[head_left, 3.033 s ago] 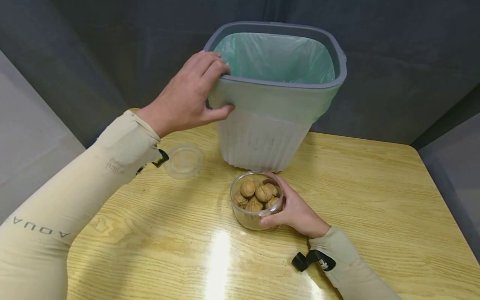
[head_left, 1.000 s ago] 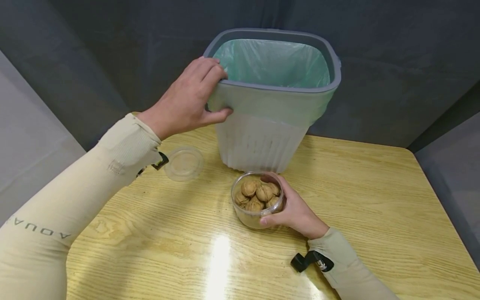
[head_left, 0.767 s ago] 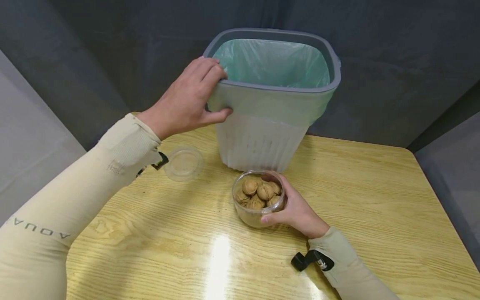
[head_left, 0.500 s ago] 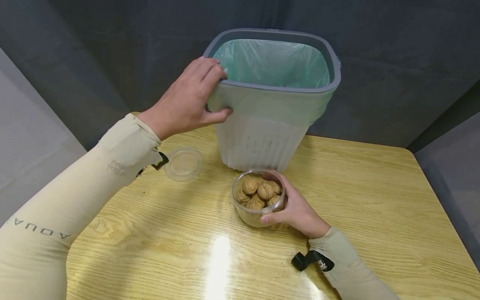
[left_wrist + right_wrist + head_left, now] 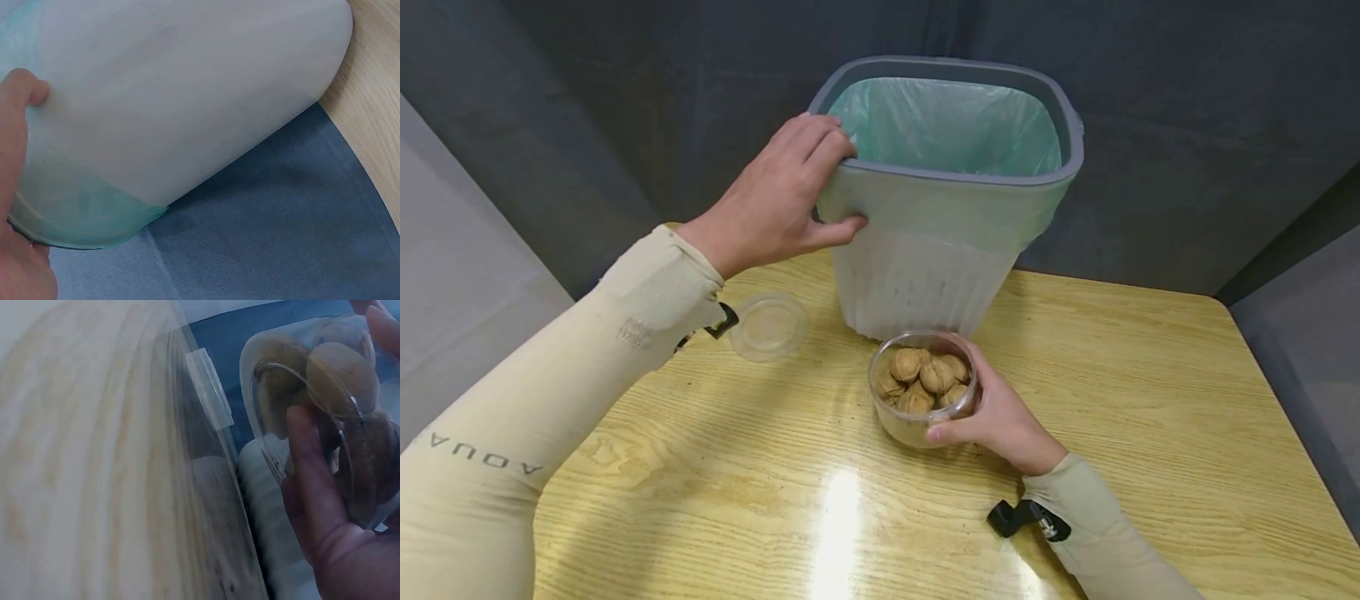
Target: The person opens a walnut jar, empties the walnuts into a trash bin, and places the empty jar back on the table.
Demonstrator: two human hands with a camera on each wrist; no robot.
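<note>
Dark grey walls close round your yellow wooden counter [image 5: 1150, 392], which carries one grey bin [image 5: 951, 200] lined with a green bag, one clear lid [image 5: 767, 323] and one clear tub of walnuts [image 5: 923, 385]. Your left hand [image 5: 771, 204] grips the bin's near-left rim, fingers [image 5: 820, 142] curled over it and thumb against the side. Your right hand [image 5: 1000, 417] wraps the tub just before the bin; about six nuts show.

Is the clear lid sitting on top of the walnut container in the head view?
No. The clear lid lies flat on the table to the left, while the walnut container stands open in the right hand.
</note>
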